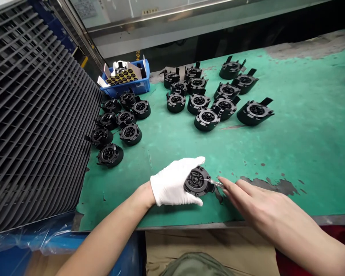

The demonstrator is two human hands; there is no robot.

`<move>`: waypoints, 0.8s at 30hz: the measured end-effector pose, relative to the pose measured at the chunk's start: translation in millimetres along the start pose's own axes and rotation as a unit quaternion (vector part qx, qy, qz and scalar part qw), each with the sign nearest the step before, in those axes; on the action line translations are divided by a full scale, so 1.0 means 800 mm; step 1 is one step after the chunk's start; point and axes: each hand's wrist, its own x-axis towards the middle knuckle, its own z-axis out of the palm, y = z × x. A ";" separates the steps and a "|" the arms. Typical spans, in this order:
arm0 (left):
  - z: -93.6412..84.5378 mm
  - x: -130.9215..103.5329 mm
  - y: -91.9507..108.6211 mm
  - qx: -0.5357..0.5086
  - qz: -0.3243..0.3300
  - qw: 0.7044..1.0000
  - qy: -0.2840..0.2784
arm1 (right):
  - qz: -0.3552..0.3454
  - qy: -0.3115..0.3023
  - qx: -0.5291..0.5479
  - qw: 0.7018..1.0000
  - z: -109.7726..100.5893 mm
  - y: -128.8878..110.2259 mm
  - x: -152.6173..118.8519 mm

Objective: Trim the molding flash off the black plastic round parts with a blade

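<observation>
In a white glove, my left hand [174, 183] grips a round black plastic housing [197, 181] from its left side, thumb and fingers spread around the rim. The housing's face, with a ring and a recessed centre, points up toward me. My bare right hand [254, 199] is closed on slim metal tweezers [215, 183]. Their tips reach over the right part of the housing's face; whether they pinch anything is too small to tell. A dark tab sticks out at the housing's lower right.
Several similar black housings [130, 133] cluster at the left, and more housings [207, 119] stand at the back middle. A blue bin [128, 90] holds a sheet of round yellow-black stickers. Grey slatted racks [40, 115] border the left of the green tabletop [166, 145].
</observation>
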 end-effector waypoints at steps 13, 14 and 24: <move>-0.003 0.001 0.003 -0.008 -0.018 1.000 -0.014 | -0.023 -0.062 0.051 0.997 -0.019 0.021 0.009; -0.003 0.001 0.002 -0.010 -0.015 1.000 -0.014 | -0.018 -0.068 0.059 0.996 -0.019 0.022 0.010; -0.002 0.001 -0.009 -0.014 0.001 1.000 -0.019 | -0.048 -0.041 -0.036 0.997 -0.020 0.004 0.011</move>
